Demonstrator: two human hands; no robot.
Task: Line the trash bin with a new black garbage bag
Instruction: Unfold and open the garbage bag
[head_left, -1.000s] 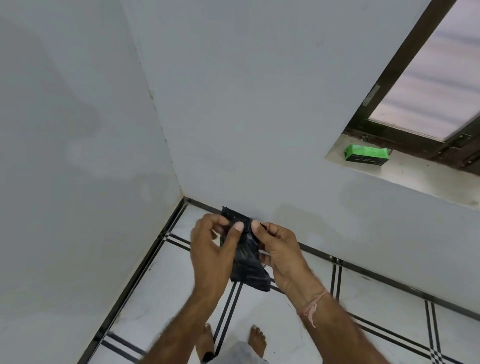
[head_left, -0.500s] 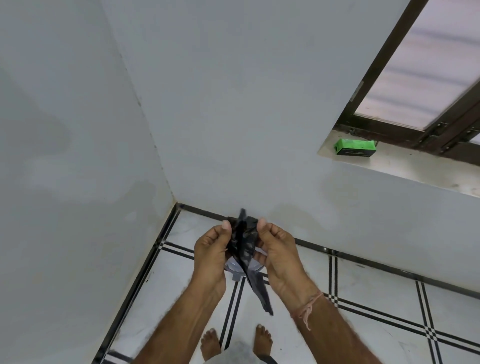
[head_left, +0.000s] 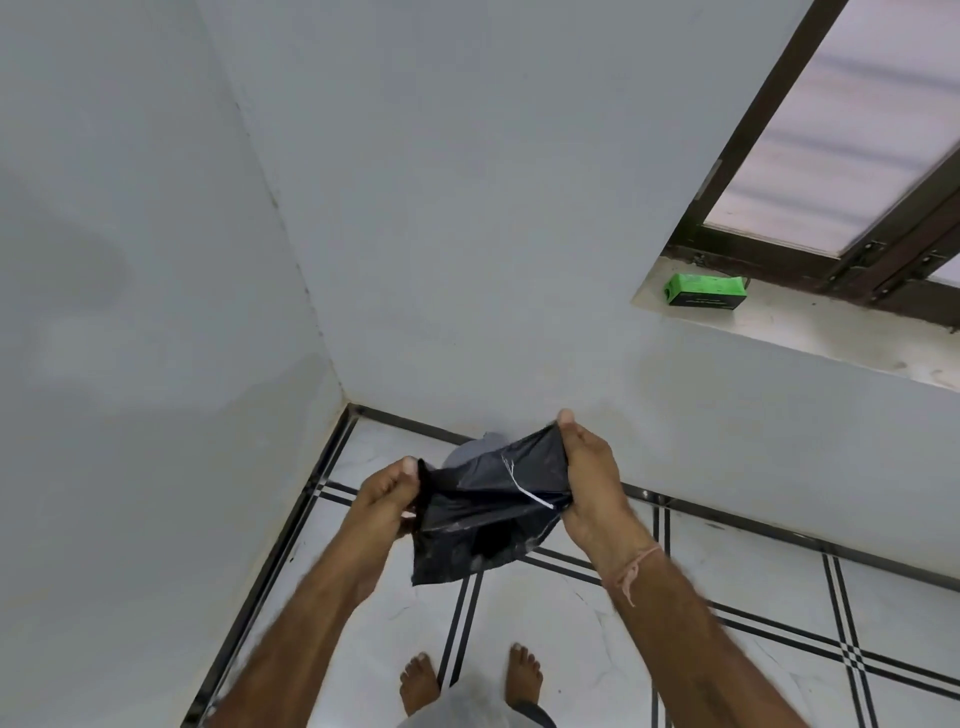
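Note:
A black garbage bag (head_left: 483, 514), still partly folded, is stretched between my two hands above the tiled floor. My left hand (head_left: 387, 493) pinches its left edge. My right hand (head_left: 592, 483) grips its right edge, a little higher. A thin white thread lies across the bag's face. Behind the bag a small grey rounded shape (head_left: 475, 449) shows near the wall; I cannot tell if it is the trash bin.
I stand in a room corner with grey walls to the left and ahead. The white tile floor (head_left: 571, 623) has black stripe lines. A green box (head_left: 704, 290) lies on the window sill (head_left: 831, 332) at the right. My bare feet (head_left: 470, 680) are below the bag.
My hands have pulled apart, spreading the bag from a narrow folded strip into a wider sheet. The view has tilted slightly.

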